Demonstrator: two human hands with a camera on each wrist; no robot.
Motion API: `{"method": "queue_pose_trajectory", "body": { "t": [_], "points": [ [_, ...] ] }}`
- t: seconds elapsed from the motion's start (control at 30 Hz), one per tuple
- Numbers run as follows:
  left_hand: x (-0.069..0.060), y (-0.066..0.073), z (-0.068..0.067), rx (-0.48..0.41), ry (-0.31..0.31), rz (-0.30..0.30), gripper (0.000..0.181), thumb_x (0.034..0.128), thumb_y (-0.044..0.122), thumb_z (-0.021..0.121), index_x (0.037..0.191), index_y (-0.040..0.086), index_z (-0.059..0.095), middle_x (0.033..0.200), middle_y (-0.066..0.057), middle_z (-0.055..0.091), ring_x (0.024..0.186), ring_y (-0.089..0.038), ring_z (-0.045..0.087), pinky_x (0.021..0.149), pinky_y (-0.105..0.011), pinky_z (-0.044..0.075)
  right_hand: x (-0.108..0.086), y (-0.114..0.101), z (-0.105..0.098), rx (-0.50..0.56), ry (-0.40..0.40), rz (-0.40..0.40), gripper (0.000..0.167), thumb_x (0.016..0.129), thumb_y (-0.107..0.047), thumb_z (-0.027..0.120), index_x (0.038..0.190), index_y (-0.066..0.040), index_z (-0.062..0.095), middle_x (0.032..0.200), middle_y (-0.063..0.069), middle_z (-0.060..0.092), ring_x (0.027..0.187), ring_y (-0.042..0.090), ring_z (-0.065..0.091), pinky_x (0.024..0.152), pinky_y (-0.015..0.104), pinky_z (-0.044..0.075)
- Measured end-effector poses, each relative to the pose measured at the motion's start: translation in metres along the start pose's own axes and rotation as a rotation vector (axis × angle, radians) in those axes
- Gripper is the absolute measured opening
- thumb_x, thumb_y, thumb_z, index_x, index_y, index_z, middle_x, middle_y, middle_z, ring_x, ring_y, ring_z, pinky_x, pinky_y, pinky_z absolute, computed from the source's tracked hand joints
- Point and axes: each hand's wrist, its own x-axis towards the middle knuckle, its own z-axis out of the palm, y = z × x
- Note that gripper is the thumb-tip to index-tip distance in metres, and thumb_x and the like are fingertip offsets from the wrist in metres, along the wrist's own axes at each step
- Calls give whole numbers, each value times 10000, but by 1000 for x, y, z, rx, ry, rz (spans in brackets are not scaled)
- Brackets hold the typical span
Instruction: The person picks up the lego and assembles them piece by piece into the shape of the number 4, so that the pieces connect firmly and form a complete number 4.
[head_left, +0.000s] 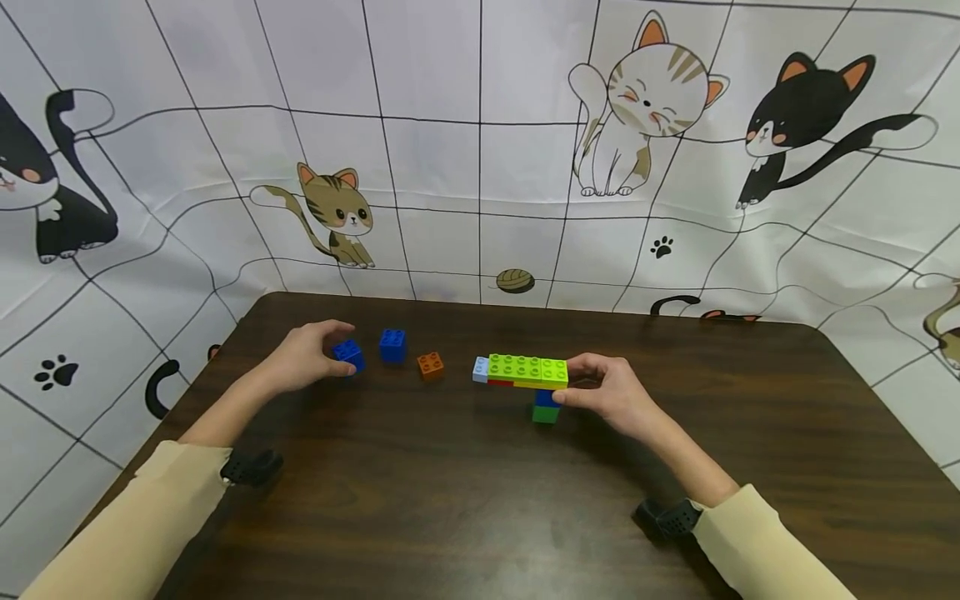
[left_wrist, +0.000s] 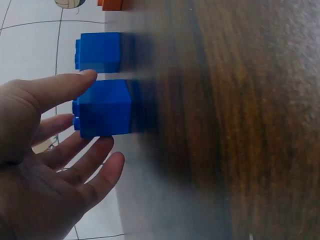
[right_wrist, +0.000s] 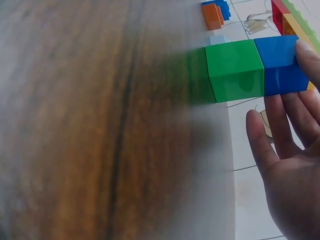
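The left grip (head_left: 306, 358) pinches a blue block (head_left: 348, 355) near the bench (head_left: 420, 508)'s back left corner; the right grip (head_left: 613, 393) pinches the block toy (head_left: 525, 369) toward the back edge. Both look light, hard, smooth: squeeze flat sides.

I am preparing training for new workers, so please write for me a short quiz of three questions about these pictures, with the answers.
1. True or false: the orange brick is joined to the built model.
2. Choose one. The lowest brick of the built model is:
A. red
B. green
C. light blue
3. Which of the person's hands is at a loose blue brick, with thumb and fingers around it?

Key:
1. False; it stands apart on the table.
2. B, the green brick.
3. The left hand.
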Motion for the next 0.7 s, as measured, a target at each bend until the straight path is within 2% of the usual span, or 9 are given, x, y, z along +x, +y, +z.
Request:
{"method": "queue_pose_trajectory", "body": {
  "t": [0.13, 0.3, 0.47, 0.57, 0.7],
  "points": [
    [1, -3, 3, -8, -1, -22, 626, 892, 120, 791, 1400, -116, 510, 1282, -332, 608, 1110, -453, 624, 886, -544, 557, 0, 0, -1, 18, -16, 1, 386, 892, -104, 812, 1193, 88, 667, 1127, 175, 706, 989, 292, 696, 833, 264, 580],
    [2, -3, 6, -51, 39, -37, 542, 885, 95, 800, 1338, -101, 575, 1224, -309, 643, 1062, -426, 646, 831, -488, 590, 0, -1, -1, 20, -11, 1, 384, 892, -99, 809, 1194, 90, 666, 1121, 174, 708, 981, 293, 701, 819, 258, 580],
    [2, -2, 2, -51, 86, -36, 452, 890, 113, 797, 1274, -66, 640, 1143, -268, 677, 982, -376, 646, 736, -435, 591, 0, 0, -1, 26, -12, -2, 380, 897, -95, 804, 1194, 96, 662, 1122, 179, 708, 982, 294, 699, 823, 261, 580],
    [1, -1, -2, -56, 107, -35, 431, 916, 138, 778, 1277, -56, 647, 1144, -258, 680, 1001, -382, 650, 788, -477, 585, 1, 0, -1, 28, -11, 2, 381, 897, -98, 805, 1192, 95, 662, 1121, 176, 709, 983, 290, 697, 827, 261, 580],
    [0, 1, -4, -91, 94, -19, 435, 952, 163, 746, 1312, -51, 627, 1216, -283, 651, 1083, -444, 641, 867, -539, 574, 1, 0, -1, 21, -4, 6, 381, 893, -103, 810, 1187, 92, 665, 1113, 167, 712, 978, 285, 694, 825, 257, 577]
  ]
}}
